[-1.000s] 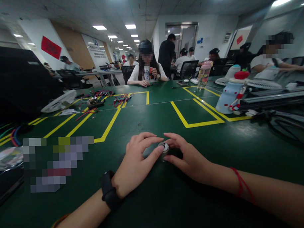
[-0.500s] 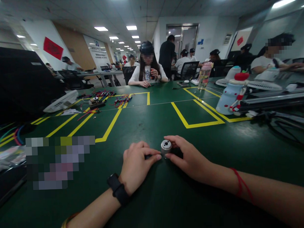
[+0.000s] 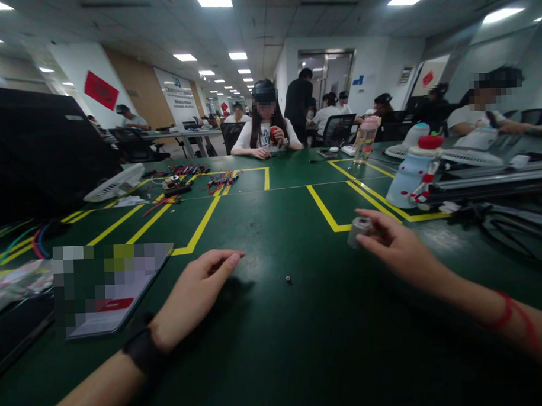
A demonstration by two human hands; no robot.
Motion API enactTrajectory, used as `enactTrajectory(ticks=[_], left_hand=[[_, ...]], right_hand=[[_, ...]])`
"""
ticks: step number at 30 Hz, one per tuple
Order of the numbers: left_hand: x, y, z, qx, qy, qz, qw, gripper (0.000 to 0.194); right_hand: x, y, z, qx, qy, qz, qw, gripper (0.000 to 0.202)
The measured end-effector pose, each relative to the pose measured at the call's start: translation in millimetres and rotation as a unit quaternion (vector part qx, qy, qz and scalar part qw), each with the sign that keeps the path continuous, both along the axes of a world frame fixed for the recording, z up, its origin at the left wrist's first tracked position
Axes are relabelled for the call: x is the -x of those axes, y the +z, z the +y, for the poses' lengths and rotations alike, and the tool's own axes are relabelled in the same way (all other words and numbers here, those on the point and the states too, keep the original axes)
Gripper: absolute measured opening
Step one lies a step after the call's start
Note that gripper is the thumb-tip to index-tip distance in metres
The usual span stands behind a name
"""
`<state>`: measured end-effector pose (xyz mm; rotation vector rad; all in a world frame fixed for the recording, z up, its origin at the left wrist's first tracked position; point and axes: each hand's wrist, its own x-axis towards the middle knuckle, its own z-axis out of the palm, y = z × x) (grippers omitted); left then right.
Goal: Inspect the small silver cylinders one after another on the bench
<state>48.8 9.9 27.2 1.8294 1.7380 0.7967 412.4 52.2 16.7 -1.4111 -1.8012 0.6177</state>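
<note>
My right hand (image 3: 394, 246) grips a small silver-grey metal cylinder (image 3: 355, 232) between thumb and fingers, near the yellow tape corner to the right. The cylinder looks upright, with a dark hole in its top end. On the green table (image 3: 267, 345), between my two hands, lies a tiny metal ring-like piece (image 3: 288, 279) with a dark centre. To the left of that piece is my left hand (image 3: 198, 288), its index finger stretched out and its thumb just below; no object shows in it. It wears a dark wristband.
Yellow tape (image 3: 329, 210) marks the tabletop. Leftward lie a flat sleeve-like sheet (image 3: 124, 317), a white fan (image 3: 114, 182) and bundled wires (image 3: 221, 181). At right stand a blue bottle (image 3: 403, 180), a clear bottle (image 3: 366, 140) and black cables (image 3: 507, 224). A person (image 3: 266, 123) sits opposite.
My right hand has carried the metal cylinder rightward and away from me. My left hand has drawn back to the left. The tiny metal piece now shows where the cylinder stood.
</note>
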Motion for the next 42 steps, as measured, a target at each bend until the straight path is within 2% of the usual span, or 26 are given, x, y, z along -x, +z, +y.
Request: enactTrajectory(ticks=[1,3,6,9,13,15,17,18,19,20,22,23,25,27,29,31,33,35,36,38,40,42], left_hand=[[14.3,-2.3,-2.4,0.015,0.021,-0.015,1.000,0.043],[39.1,-9.8,-6.7,0.038,0.057,-0.045,0.997,0.044],[57.9,-20.7,-9.9,0.043,0.091,-0.085,0.991,0.044],[57.2,-24.1,-9.8,0.043,0.087,-0.078,0.992,0.044],[50.6,-22.0,-10.2,0.046,0.078,-0.057,0.994,0.043],[48.9,-20.6,-12.0,0.046,0.079,-0.054,0.994,0.043],[47.1,-19.0,-14.4,0.044,0.077,-0.047,0.995,0.043],[46.0,-18.2,-15.5,0.042,0.074,-0.043,0.995,0.043],[44.8,-17.4,-16.4,0.040,0.071,-0.038,0.996,0.043],[43.7,-16.8,-17.1,0.038,0.067,-0.033,0.996,0.043],[42.5,-16.5,-17.6,0.036,0.065,-0.025,0.997,0.043],[42.5,-16.7,-17.6,0.033,0.067,-0.021,0.997,0.043],[43.2,-17.4,-17.2,0.028,0.067,-0.012,0.997,0.042],[44.0,-17.5,-17.3,0.025,0.065,-0.001,0.998,0.042],[44.2,-16.3,-18.3,0.025,0.065,0.005,0.998,0.042],[43.9,-14.6,-19.5,0.028,0.066,0.005,0.997,0.042],[43.7,-13.6,-20.0,0.027,0.063,0.003,0.998,0.042],[44.2,-14.5,-19.5,0.026,0.064,0.000,0.998,0.042],[44.6,-15.7,-18.9,0.026,0.070,-0.003,0.997,0.042],[45.5,-18.8,-17.6,0.028,0.084,-0.013,0.996,0.042],[46.0,-21.3,-16.9,0.030,0.091,-0.023,0.995,0.041],[46.1,-21.7,-17.7,0.034,0.085,-0.026,0.995,0.040]], right_hand=[[-26.1,2.1,4.3,-0.015,-0.055,-0.048,0.997,0.058],[-79.4,4.0,10.1,-0.031,-0.173,-0.145,0.974,0.057],[-145.8,1.9,11.4,-0.005,-0.295,-0.225,0.929,0.060],[-182.6,-5.3,9.3,0.022,-0.325,-0.254,0.911,0.061],[-190.7,-12.4,8.8,0.006,-0.322,-0.268,0.908,0.060],[-180.5,-9.8,7.3,-0.055,-0.344,-0.279,0.895,0.062],[-158.5,-3.7,2.8,-0.182,-0.355,-0.291,0.870,0.060],[-142.4,-0.4,-0.7,-0.250,-0.329,-0.294,0.862,0.056],[-122.7,2.5,-4.7,-0.295,-0.277,-0.292,0.867,0.049],[-99.6,4.5,-9.0,-0.305,-0.199,-0.285,0.887,0.043],[-46.4,5.5,-16.9,-0.220,-0.008,-0.253,0.942,0.033],[-18.4,4.5,-19.6,-0.158,0.079,-0.226,0.958,0.031],[34.6,0.6,-21.5,-0.066,0.204,-0.176,0.961,0.029],[76.3,-4.1,-18.6,-0.030,0.255,-0.147,0.955,0.032],[101.1,-7.1,-12.9,-0.024,0.264,-0.146,0.953,0.030],[106.7,-6.4,-7.1,-0.016,0.269,-0.151,0.951,0.023],[93.0,-1.3,-3.0,-0.001,0.266,-0.149,0.952,0.023],[61.9,7.0,-0.5,0.016,0.220,-0.149,0.964,0.027],[40.8,11.8,0.4,0.017,0.171,-0.152,0.973,0.029],[-9.2,21.0,2.1,-0.014,0.021,-0.172,0.985,0.032],[-63.7,28.2,3.5,-0.081,-0.149,-0.207,0.963,0.035],[-115.5,32.2,4.3,-0.128,-0.277,-0.254,0.918,0.037]])
